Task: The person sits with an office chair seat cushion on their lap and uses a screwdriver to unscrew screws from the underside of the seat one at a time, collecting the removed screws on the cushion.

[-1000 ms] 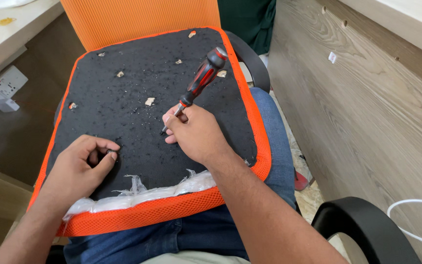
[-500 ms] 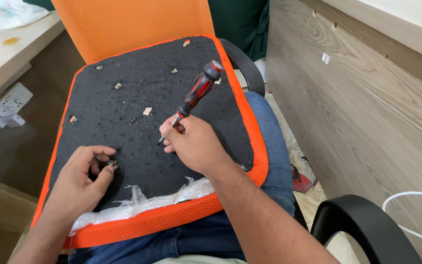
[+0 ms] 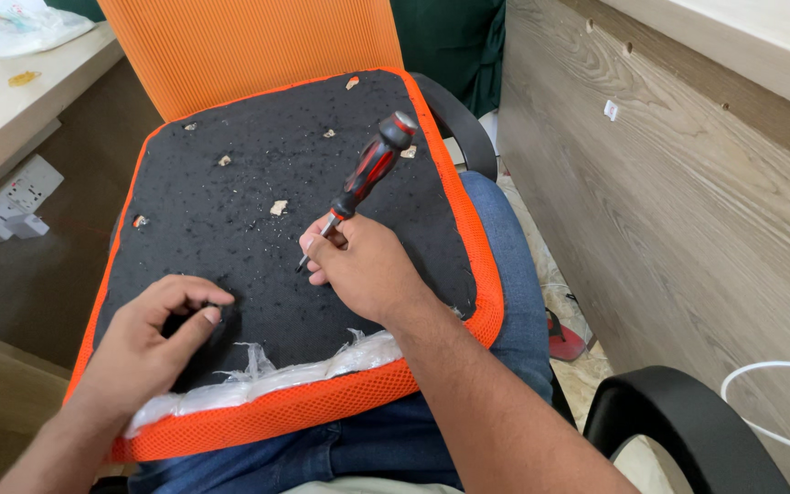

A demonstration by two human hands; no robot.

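An upturned chair seat [image 3: 258, 174] rests on my lap, its underside black with an orange mesh edge. My right hand [image 3: 363, 270] grips a red and black screwdriver [image 3: 369, 169], its tip touching the black surface near the seat's middle. Toward the near left of the seat, my left hand [image 3: 153, 343] presses down, fingers pinched around a small dark spot on the fabric. Torn clear plastic [image 3: 267, 375] bunches along the seat's front edge, between my two wrists.
An orange chair back [image 3: 249, 46] stands behind the seat. A wood-grain panel [image 3: 688, 183] runs along the right. A black armrest [image 3: 678, 421] is at lower right, with a white cable [image 3: 779, 370] beside it. A white power strip [image 3: 11, 201] hangs at the left.
My right hand has tilted the screwdriver more upright and slid slightly toward me. My left hand's fingers have closed tighter on the dark spot.
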